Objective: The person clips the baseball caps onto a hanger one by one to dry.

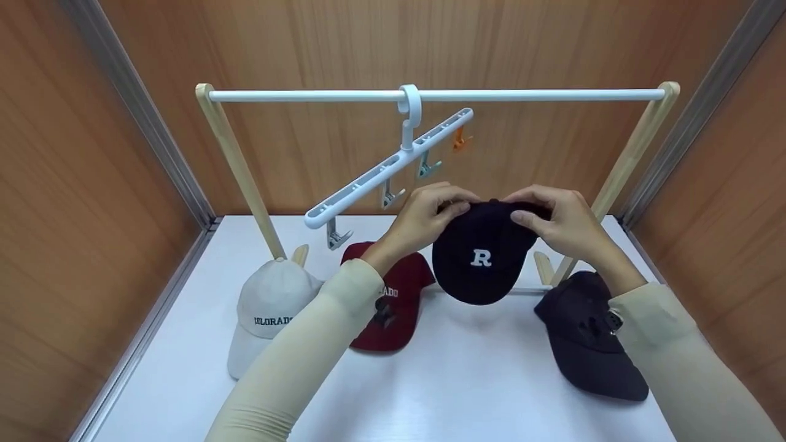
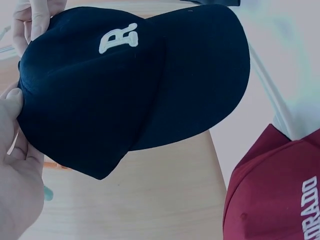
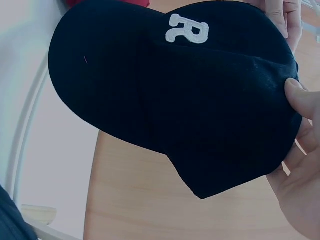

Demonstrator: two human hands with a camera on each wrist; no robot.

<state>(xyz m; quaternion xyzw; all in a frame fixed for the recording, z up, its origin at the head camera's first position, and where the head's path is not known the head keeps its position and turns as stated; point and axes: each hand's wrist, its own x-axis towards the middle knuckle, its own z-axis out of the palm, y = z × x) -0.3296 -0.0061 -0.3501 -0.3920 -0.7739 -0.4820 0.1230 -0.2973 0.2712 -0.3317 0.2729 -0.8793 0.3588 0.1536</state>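
Note:
A dark navy baseball cap (image 1: 479,252) with a white letter R hangs in the air between both hands, brim downward. My left hand (image 1: 430,212) pinches the top of its crown on the left, thumb on the front. On the other side of the crown, my right hand (image 1: 559,221) grips it the same way, thumb in front and fingers behind. Both wrist views show the thumbs pressed on the fabric near the crown's top. Just up and left of the cap, a white clip hanger (image 1: 368,181) hangs slanted, with a teal clip (image 1: 428,167) and an orange clip (image 1: 462,141) among its clips.
The hanger hooks over a white rail (image 1: 540,95) on wooden legs. On the white table (image 1: 393,405) lie a light grey cap (image 1: 270,294), a dark red cap (image 1: 399,319) partly behind the left arm, and a black cap (image 1: 589,350) beside the right forearm. Wooden panels enclose the table.

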